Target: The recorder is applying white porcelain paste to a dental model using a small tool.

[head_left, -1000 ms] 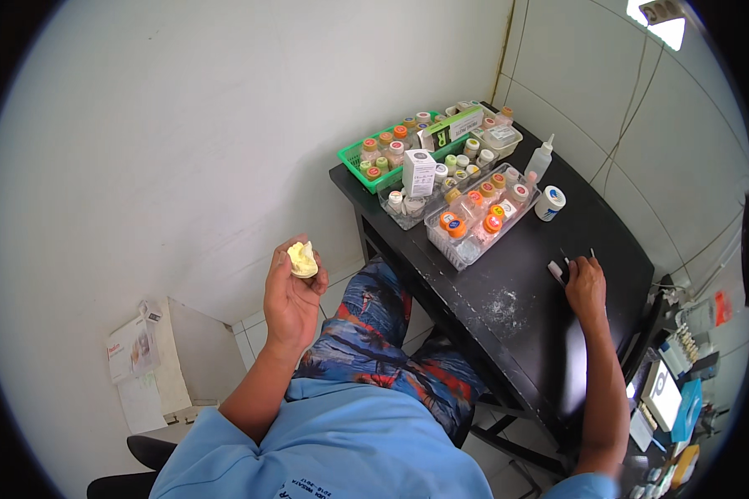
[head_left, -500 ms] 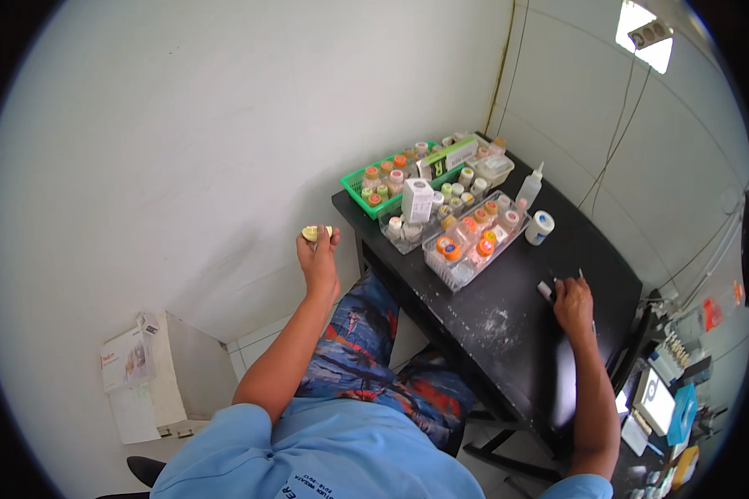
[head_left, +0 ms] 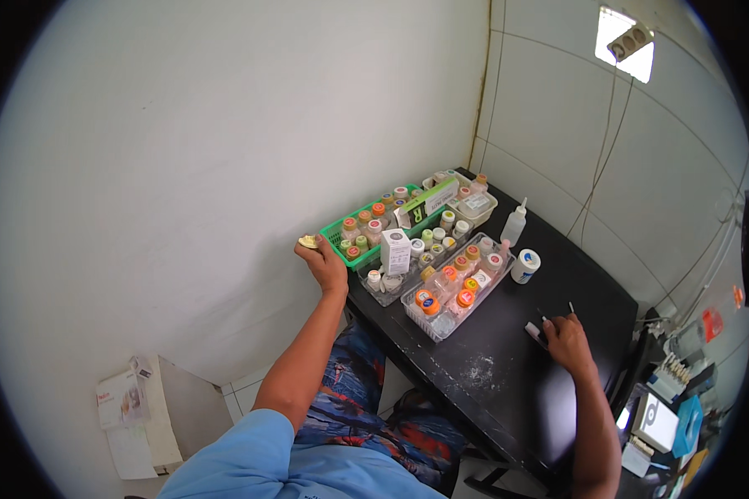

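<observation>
My left hand (head_left: pixel 324 268) is closed on a small pale yellow piece (head_left: pixel 308 241), curved like a dental cast, held up by the fingers. It is beside the near left corner of a green basket (head_left: pixel 331 244) of bottles; whether it touches the basket I cannot tell. My right hand (head_left: pixel 567 343) rests low over the right part of the black table (head_left: pixel 508 416), fingers curled. Thin, pale-tipped sticks (head_left: pixel 571 308) show past its fingertips, and a small white cylinder (head_left: pixel 534 331) lies by them. What the fingers hold is too small to make out.
A clear basket (head_left: pixel 429 324) of orange-capped bottles, a white box (head_left: pixel 396 252), a squeeze bottle (head_left: pixel 515 223) and a white jar (head_left: pixel 525 267) stand on the table. White powder (head_left: pixel 483 373) is scattered near its front edge. Walls rise left and behind; cables (head_left: pixel 605 158) hang at right.
My left hand has moved toward the table and up to the green basket's corner, still holding the pale yellow piece. My right hand stays over the table's right part. The whole view has shifted.
</observation>
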The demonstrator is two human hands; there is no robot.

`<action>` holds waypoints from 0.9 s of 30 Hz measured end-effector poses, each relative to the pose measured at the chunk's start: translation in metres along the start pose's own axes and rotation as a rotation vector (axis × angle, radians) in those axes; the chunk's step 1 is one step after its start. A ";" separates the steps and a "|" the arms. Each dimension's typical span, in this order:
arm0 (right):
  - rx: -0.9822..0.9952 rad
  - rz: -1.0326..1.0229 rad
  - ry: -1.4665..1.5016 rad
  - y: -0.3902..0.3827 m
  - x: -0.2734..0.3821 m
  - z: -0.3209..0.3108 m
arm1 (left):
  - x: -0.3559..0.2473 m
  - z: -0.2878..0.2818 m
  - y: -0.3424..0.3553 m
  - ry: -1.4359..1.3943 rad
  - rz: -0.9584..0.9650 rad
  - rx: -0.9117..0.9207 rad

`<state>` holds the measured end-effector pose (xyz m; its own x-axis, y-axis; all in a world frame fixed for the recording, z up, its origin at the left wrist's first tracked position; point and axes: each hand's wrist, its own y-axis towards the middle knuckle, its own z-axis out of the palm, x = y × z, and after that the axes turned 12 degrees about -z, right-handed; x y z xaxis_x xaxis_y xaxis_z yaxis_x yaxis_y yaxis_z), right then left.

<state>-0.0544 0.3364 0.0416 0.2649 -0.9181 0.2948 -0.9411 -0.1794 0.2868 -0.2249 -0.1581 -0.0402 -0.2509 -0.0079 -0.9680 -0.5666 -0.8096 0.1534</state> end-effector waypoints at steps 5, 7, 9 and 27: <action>0.064 0.083 0.061 0.003 0.013 -0.017 | 0.005 0.001 0.004 -0.021 -0.018 0.013; 0.091 0.111 0.069 0.003 0.015 -0.019 | 0.003 0.001 0.004 -0.083 -0.024 0.015; 0.064 0.130 0.081 0.000 0.022 -0.019 | 0.000 -0.002 0.006 -0.059 -0.030 0.016; -0.052 0.066 -0.015 -0.003 0.019 -0.004 | -0.015 0.003 0.004 -0.095 -0.092 0.060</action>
<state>-0.0454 0.3208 0.0503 0.1990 -0.9325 0.3015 -0.9440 -0.0998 0.3144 -0.2256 -0.1598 -0.0243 -0.2675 0.1227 -0.9557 -0.6361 -0.7675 0.0795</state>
